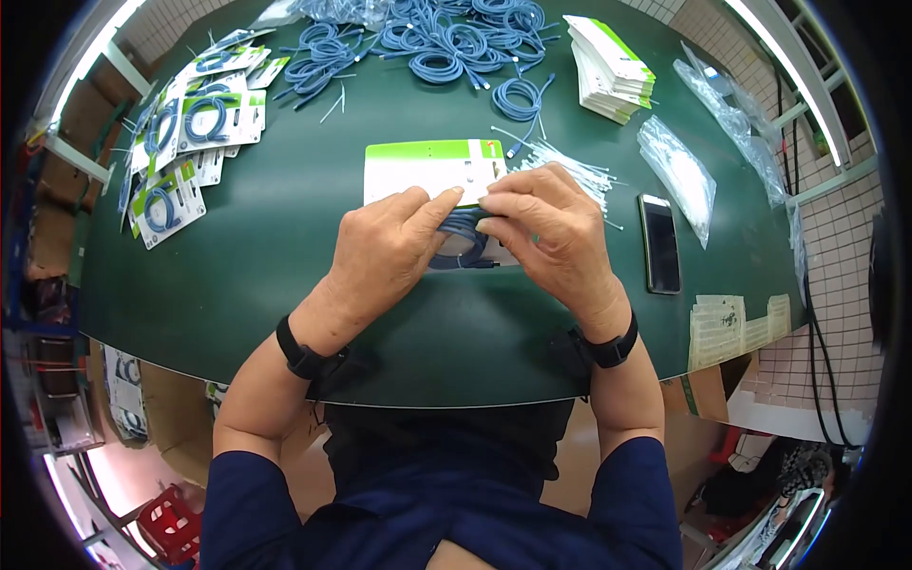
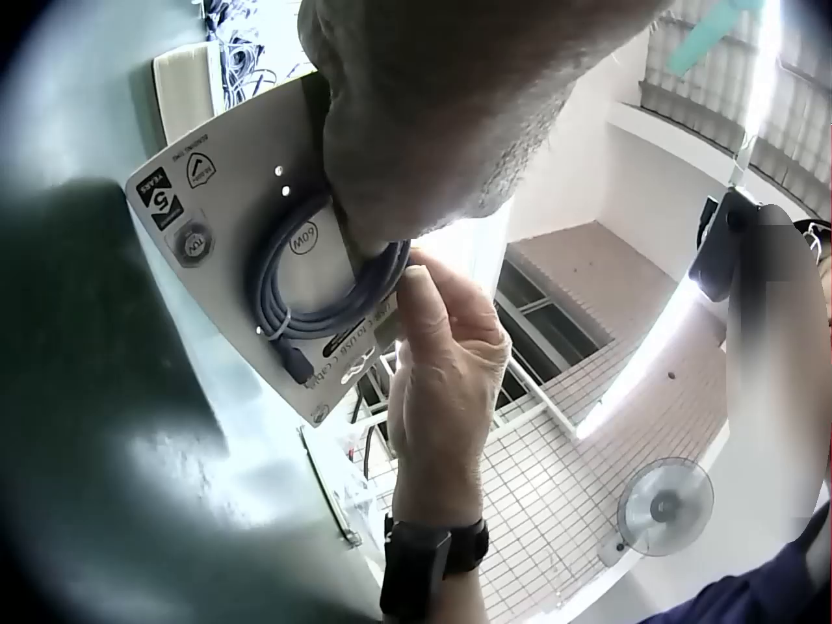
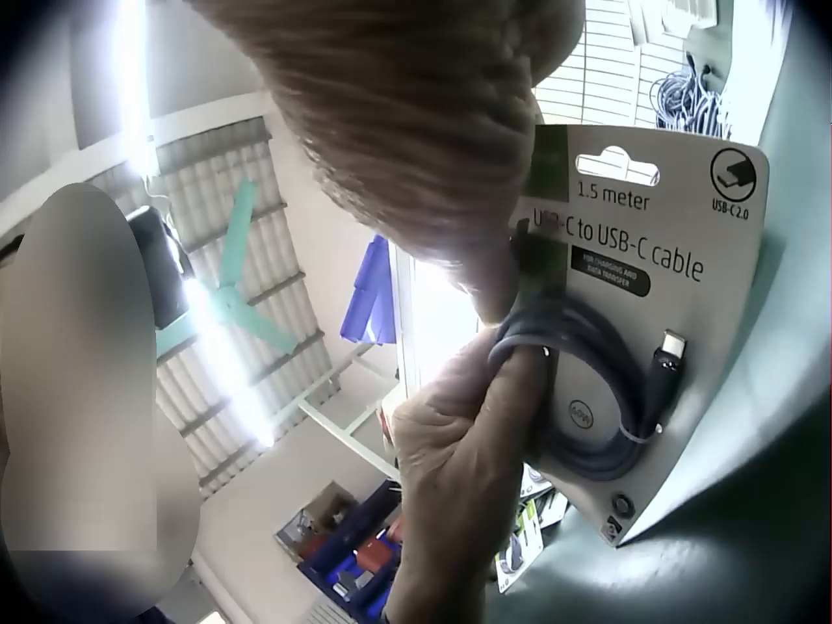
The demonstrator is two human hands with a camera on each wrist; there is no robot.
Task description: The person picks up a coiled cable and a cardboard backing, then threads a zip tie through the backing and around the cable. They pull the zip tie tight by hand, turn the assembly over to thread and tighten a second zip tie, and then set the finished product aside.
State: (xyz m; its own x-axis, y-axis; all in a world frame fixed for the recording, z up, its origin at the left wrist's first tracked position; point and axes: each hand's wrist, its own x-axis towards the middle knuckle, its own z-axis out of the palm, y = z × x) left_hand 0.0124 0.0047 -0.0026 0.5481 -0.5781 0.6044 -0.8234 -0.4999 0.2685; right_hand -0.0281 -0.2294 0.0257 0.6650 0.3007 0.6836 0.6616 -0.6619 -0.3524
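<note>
A blue USB-C cable (image 1: 461, 244), wound in a coil, lies against a white and green printed backing card (image 1: 408, 171) just above the table's near middle. My left hand (image 1: 385, 237) grips the coil at its left side, its thumb against the loop in the right wrist view. From the other side my right hand (image 1: 556, 228) pinches at the upper edge of the coil, close to the card's green strip; its fingertips are partly hidden. A pale tie (image 3: 635, 436) binds the coil to the card, beside the cable's metal plug (image 3: 672, 343).
Loose coiled blue cables (image 1: 446, 47) lie at the back. Finished-looking carded cables (image 1: 190, 123) are heaped on the left. White cable ties (image 1: 570, 171) spread behind my right hand, near a phone (image 1: 660, 244), a plastic bag (image 1: 679, 176) and stacked cards (image 1: 608, 71).
</note>
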